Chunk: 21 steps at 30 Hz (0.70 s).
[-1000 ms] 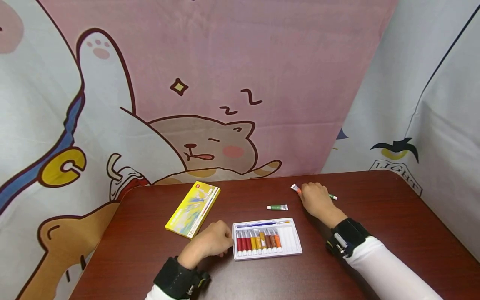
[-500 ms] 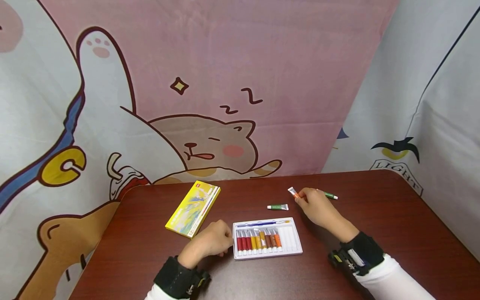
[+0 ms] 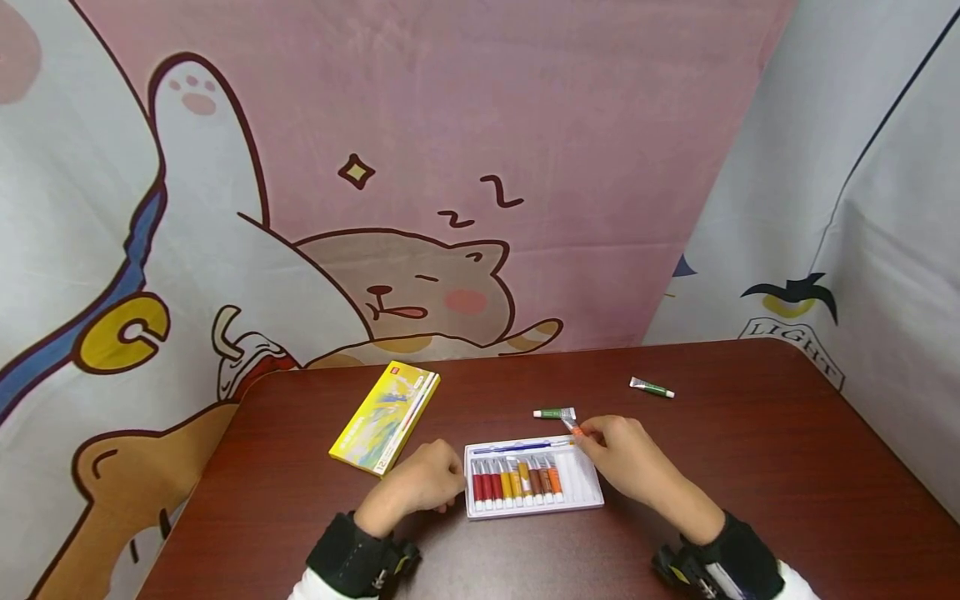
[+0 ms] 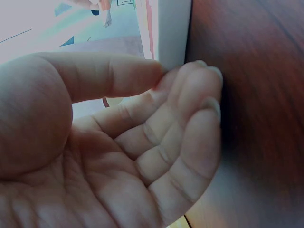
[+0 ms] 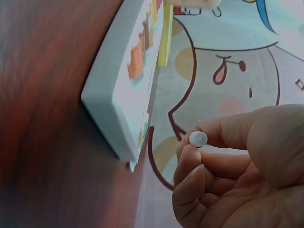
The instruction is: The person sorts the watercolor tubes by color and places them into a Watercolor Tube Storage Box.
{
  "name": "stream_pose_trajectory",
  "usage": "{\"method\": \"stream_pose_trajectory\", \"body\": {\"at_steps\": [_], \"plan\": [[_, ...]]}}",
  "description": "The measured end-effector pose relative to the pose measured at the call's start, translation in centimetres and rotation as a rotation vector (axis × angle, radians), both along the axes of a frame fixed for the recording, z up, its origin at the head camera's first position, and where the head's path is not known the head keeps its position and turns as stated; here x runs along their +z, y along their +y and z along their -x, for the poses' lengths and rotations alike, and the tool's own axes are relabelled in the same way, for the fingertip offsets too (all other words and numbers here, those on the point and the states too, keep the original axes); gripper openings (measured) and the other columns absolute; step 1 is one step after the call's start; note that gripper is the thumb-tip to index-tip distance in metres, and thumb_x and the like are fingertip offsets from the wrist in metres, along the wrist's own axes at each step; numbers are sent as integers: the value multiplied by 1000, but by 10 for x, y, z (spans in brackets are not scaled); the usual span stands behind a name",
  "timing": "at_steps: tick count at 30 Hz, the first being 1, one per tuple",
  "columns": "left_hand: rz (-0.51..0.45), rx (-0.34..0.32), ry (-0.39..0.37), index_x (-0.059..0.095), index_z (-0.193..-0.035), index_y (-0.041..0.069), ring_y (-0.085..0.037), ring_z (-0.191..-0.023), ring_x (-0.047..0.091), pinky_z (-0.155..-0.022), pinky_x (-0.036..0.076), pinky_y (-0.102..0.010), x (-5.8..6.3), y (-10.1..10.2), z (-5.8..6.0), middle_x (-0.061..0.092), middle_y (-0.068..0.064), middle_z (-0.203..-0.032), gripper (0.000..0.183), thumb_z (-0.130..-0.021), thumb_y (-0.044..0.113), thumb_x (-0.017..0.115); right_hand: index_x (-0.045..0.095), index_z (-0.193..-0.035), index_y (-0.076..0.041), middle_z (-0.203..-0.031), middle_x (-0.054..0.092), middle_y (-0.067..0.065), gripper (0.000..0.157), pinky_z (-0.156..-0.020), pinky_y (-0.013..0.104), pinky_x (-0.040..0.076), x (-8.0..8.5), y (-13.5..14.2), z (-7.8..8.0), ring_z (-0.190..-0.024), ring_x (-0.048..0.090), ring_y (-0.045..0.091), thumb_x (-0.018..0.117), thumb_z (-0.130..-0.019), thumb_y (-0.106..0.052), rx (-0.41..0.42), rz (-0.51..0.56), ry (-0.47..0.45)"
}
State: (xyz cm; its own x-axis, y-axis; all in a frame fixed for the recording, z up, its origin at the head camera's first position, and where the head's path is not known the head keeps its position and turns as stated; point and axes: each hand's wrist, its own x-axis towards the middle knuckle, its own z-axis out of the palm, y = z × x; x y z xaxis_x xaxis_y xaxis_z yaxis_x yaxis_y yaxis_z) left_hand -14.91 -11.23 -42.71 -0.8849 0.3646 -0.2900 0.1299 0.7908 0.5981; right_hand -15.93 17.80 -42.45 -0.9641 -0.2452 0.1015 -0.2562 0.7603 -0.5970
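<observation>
My right hand (image 3: 630, 454) pinches an orange paint tube (image 3: 573, 427) between thumb and fingertips, just above the back right corner of a white plastic tray (image 3: 582, 487). In the right wrist view the tube's white cap (image 5: 198, 138) points at the camera. Several red, yellow, brown and orange tubes lie side by side in the tray, with a blue paintbrush (image 3: 517, 448) along its back slot. At the tray's left edge, my left hand (image 3: 423, 479) pinches the rim with curled fingers, as the left wrist view shows. A green tube (image 3: 553, 414) lies right behind the tray.
Another green tube (image 3: 652, 387) lies farther back on the right of the brown table (image 3: 787, 467). A yellow paint box (image 3: 386, 419) rests behind the left hand. A printed cloth (image 3: 600, 167) hangs along the table's back edge.
My right hand has picked up the orange tube from the back right and carried it forward and left to the tray. The left hand and the tray have stayed put.
</observation>
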Motion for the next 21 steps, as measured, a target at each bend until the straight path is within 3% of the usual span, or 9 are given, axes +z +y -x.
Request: {"method": "stream_pose_trajectory", "body": {"at_steps": [5,10,13,17,21], "plan": [[-7,-3,-5,64,-58,12,-13,-42,53,-38,39,-26,0,0,0,52,4,-46,25,-82,11,57,70,-95,-2,-91,69,7,16,-57,29,46,-1,-7,-11,-70,54,10,66,-84,-13,-6,5,-15],[-13,-7,-8,64,-58,12,-13,-42,53,-38,39,-26,-1,-1,1,51,4,-46,25,-82,11,57,73,-91,-6,-84,69,2,13,-58,32,45,-4,-13,-17,-68,51,9,67,-84,-15,-3,-31,-24],[-16,-9,-7,64,-58,12,-12,-42,53,-39,40,-26,-1,-1,1,51,4,-45,25,-82,11,56,71,-81,-11,-66,57,-5,9,-52,30,37,-7,-15,-20,-57,41,9,66,-85,-17,25,-65,-55],[-16,-11,1,64,-58,12,-12,-41,54,-39,41,-26,-2,-1,1,51,5,-45,25,-81,11,56,68,-74,-15,-57,42,-9,11,-50,29,32,-10,-17,-24,-53,34,9,65,-85,-17,38,-77,-91],[-17,-9,-1,63,-57,12,-12,-41,53,-38,41,-26,-2,-1,1,51,5,-44,25,-81,11,56,66,-69,-17,-55,40,-11,14,-47,27,30,-13,-19,-26,-51,33,8,66,-83,-16,41,-74,-80]]}}
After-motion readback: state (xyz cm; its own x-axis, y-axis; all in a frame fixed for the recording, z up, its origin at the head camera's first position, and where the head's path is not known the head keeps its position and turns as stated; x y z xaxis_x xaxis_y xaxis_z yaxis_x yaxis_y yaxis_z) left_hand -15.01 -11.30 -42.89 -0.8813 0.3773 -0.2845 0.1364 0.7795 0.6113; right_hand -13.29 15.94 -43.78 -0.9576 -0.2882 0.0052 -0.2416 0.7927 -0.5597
